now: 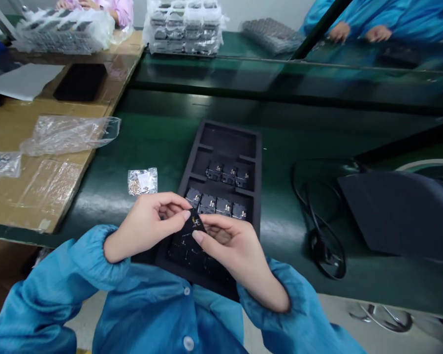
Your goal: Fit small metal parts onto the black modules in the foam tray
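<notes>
Both hands meet over the near end of a black foam tray point(257, 162) on the green bench. My left hand point(147, 223) and my right hand point(231, 250) pinch one small black part point(195, 223) with gold contacts between thumbs and fingertips. The tray's rows hold several like black parts point(227, 174); its far compartment is bare. A small clear bag of metal pieces point(142, 181) lies just left of the tray, beyond my left hand.
A cardboard sheet point(18, 128) with plastic bags covers the left. A black cable point(317, 231) and a dark flat panel point(402, 211) lie at right. Wrapped tray stacks point(184, 24) stand at the back, where other people's hands point(339, 32) rest.
</notes>
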A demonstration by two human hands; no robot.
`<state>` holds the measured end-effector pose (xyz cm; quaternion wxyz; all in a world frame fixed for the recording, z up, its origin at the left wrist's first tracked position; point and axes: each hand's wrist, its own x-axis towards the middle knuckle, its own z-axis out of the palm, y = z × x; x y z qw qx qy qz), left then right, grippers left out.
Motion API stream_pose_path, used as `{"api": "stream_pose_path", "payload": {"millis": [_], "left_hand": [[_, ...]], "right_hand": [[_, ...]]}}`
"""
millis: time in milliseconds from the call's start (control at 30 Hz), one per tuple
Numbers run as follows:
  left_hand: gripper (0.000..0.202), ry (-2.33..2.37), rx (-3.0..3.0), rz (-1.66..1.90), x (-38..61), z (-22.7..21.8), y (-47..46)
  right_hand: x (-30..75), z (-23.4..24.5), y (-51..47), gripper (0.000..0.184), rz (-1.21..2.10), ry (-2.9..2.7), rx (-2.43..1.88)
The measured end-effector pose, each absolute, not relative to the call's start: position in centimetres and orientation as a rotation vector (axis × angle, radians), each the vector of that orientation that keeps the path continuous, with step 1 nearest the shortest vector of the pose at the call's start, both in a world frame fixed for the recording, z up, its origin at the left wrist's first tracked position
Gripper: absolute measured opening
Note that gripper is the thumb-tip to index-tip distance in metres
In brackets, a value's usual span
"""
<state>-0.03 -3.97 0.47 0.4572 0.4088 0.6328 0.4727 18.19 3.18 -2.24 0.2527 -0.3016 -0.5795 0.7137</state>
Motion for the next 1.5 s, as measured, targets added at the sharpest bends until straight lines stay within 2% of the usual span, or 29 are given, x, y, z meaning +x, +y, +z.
{"api": "stream_pose_path", "payload": {"millis": [333, 500, 633, 833, 1133, 1333, 1500], "left_hand": [[0.012, 1.489, 0.895, 1.096, -0.2, 1.3, -4.0], [0.012, 1.506, 0.919, 1.085, -0.3, 1.3, -4.0], [0.013, 1.569, 0.996, 1.084, -0.2, 1.3, -4.0], [0.011, 1.651, 1.165, 1.051, 0.0, 1.7, -3.9], [0.010, 1.650, 1.202, 1.052, 0.2, 1.5, -3.7], [0.011, 1.653, 1.204, 1.045, 0.2, 1.4, -3.7], [0.013, 1.667, 1.210, 1.058, 0.1, 1.5, -3.7]], "right_hand": [[18.5, -0.5, 2.6, 0.018, 2.105, -1.479, -0.764], [18.5, -0.7, 2.7, 0.025, 2.122, -1.487, -0.797], [18.4, -1.2, 3.0, 0.026, 2.099, -1.473, -0.886], [18.0, -1.5, 3.5, 0.016, 2.015, -1.510, -0.954], [17.9, -1.5, 3.5, 0.021, 1.964, -1.552, -0.977], [17.9, -1.8, 3.6, 0.011, 1.952, -1.550, -0.939], [18.6, -2.6, 3.8, 0.017, 2.033, -1.509, -0.899]]}}
